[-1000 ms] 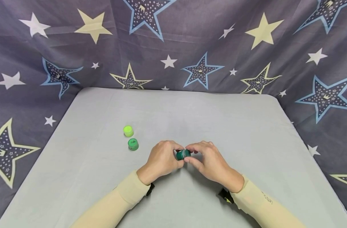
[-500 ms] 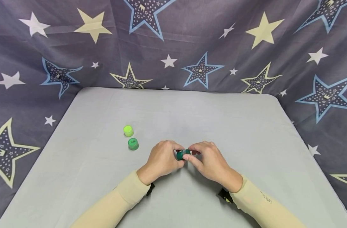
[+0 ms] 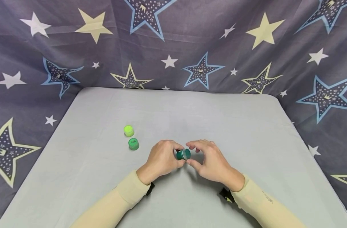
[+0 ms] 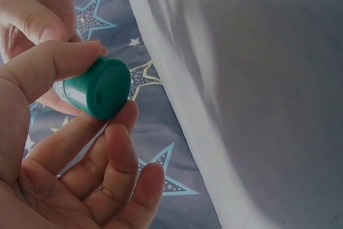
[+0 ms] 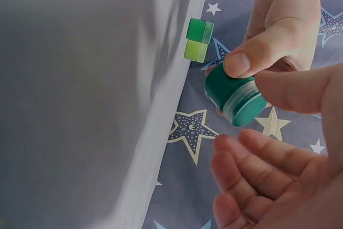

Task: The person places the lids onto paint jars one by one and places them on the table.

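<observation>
Between thumb and fingers my left hand point(image 3: 163, 158) pinches a small dark green paint jar point(image 3: 181, 155), tilted with its lid towards the right. In the left wrist view the jar's green base point(image 4: 111, 89) faces the camera. My right hand point(image 3: 211, 161) is around the lid end. In the right wrist view its thumb is at the edge of the lid point(image 5: 250, 110), but whether it touches I cannot tell; the other fingers are spread apart from the jar. A mid-green paint jar point(image 3: 133, 144) and a lime green paint jar point(image 3: 129, 130) stand upright to the left.
A grey-white cloth covers the table point(image 3: 233, 123). Behind and beside it hangs a dark curtain with stars point(image 3: 200, 70). Black straps point(image 3: 227, 194) show at both wrists.
The right thumb and fingers first closed over the lid, then spread off it, so the lid now shows. The left hand and the two standing jars have stayed in place.
</observation>
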The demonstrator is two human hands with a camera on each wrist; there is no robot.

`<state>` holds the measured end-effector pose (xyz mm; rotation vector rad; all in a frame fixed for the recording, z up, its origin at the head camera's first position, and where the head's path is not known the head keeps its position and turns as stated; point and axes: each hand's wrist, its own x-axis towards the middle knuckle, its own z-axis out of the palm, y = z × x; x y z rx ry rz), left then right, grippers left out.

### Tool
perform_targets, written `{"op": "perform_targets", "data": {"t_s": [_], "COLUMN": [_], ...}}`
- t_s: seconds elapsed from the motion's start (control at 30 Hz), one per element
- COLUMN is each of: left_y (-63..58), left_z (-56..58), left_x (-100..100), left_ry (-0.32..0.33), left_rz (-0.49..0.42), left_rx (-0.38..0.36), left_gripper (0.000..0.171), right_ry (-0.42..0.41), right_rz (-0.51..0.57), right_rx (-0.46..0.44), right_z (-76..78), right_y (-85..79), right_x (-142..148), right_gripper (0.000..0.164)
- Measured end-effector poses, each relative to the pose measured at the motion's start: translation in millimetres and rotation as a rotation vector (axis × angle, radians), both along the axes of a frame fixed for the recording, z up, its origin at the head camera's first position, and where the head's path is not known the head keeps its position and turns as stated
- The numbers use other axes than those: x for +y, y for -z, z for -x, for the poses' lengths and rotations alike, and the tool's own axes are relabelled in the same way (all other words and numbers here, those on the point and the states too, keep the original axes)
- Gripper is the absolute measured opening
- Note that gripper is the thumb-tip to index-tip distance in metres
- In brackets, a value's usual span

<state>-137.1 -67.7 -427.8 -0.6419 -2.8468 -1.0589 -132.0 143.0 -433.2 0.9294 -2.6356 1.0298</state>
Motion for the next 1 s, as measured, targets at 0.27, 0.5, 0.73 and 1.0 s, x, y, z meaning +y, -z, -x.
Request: {"op": "perform_targets", "data": {"t_s": [0.27, 0.5, 0.73, 1.0], "left_y": [-0.2, 0.0, -0.3, 0.7], "left_z": [0.0, 0.7, 0.2, 0.9], "left_x": [0.7, 0.8, 0.7, 0.6], "left_ry": [0.000, -0.001, 0.001, 0.005], "left_rz": [0.005, 0.005, 0.000, -0.007], "left_rx": [-0.009, -0.011, -0.013, -0.006], "left_gripper": [0.026, 0.025, 0.026, 0.025], "right_ry": [-0.019, -0.033, -0.020, 0.002], "right_rz": [0.026, 0.035, 0.029, 0.017], "right_rx": [-0.002, 0.008, 0.007, 0.010], "right_z": [-0.2, -0.3, -0.8, -0.6], "right_y": [0.0, 0.7, 0.2, 1.4], "right_x": [-1.7, -2.6, -3.4, -4.2], "right_gripper": [0.044, 0.037, 0.034, 0.029]}}
